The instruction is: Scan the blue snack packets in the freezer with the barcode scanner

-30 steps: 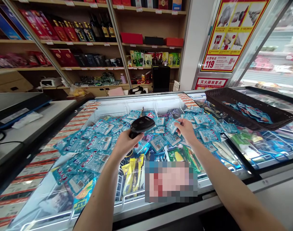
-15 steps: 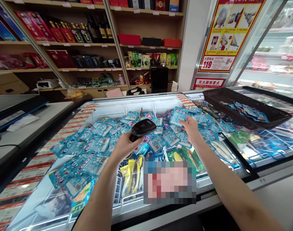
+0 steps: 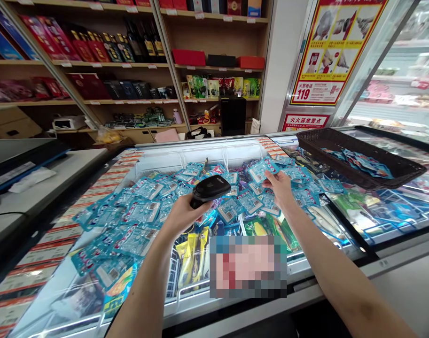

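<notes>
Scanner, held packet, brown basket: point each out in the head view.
Scanner (image 3: 213, 187): head view, on the top of its black head.
Held packet (image 3: 261, 170): head view, on its blue-and-white face, left of the fingers (image 3: 268, 175).
Brown basket (image 3: 380, 153): head view, on its bare inner surface.

Carries, on the glass top of a chest freezer (image 3: 154, 161), a broad scatter of flat blue packets (image 3: 138, 239), often overlapping. Bears a dark brown basket (image 3: 408, 173) at right, near the packets. Shows orange-and-white labels (image 3: 34, 270) along the left edge.
</notes>
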A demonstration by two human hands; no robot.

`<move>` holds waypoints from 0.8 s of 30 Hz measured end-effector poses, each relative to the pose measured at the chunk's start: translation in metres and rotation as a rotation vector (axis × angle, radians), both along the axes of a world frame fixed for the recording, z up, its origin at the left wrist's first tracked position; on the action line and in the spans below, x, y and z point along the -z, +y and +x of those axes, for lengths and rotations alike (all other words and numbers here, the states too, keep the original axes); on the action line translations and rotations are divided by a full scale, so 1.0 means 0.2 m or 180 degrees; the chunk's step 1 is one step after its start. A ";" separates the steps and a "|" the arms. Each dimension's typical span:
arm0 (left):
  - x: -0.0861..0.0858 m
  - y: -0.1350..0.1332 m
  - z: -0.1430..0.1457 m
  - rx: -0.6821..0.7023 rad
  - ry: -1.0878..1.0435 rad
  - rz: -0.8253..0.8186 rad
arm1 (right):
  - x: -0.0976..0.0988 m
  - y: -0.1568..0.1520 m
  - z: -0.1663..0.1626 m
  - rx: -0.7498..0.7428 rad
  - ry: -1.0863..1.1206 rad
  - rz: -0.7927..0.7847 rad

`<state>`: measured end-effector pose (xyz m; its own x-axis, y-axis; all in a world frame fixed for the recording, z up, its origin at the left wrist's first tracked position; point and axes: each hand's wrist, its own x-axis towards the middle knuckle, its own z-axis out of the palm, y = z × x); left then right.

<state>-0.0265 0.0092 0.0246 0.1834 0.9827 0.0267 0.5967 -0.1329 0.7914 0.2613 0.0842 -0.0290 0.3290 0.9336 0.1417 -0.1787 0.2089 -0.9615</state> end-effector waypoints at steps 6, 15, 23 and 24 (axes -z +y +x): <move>0.00 -0.01 0.00 0.0147 -0.0161 -0.0145 | 0.02 0.00 -0.03 -0.0302 0.0072 -0.0067; -0.02 -0.02 0.02 0.0163 -0.0187 -0.0214 | 0.06 0.01 -0.04 -0.0446 0.0060 -0.0091; -0.03 -0.03 0.03 0.0184 -0.0134 -0.0255 | 0.06 0.02 -0.03 -0.0443 0.0124 -0.0112; -0.03 -0.02 0.03 0.0191 -0.0118 -0.0249 | 0.06 0.02 -0.03 -0.0427 0.0127 -0.0124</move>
<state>-0.0215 0.0045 0.0307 0.2422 0.9693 -0.0419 0.5596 -0.1043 0.8222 0.2553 0.0885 -0.0414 0.2055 0.9741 0.0939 -0.2408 0.1433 -0.9599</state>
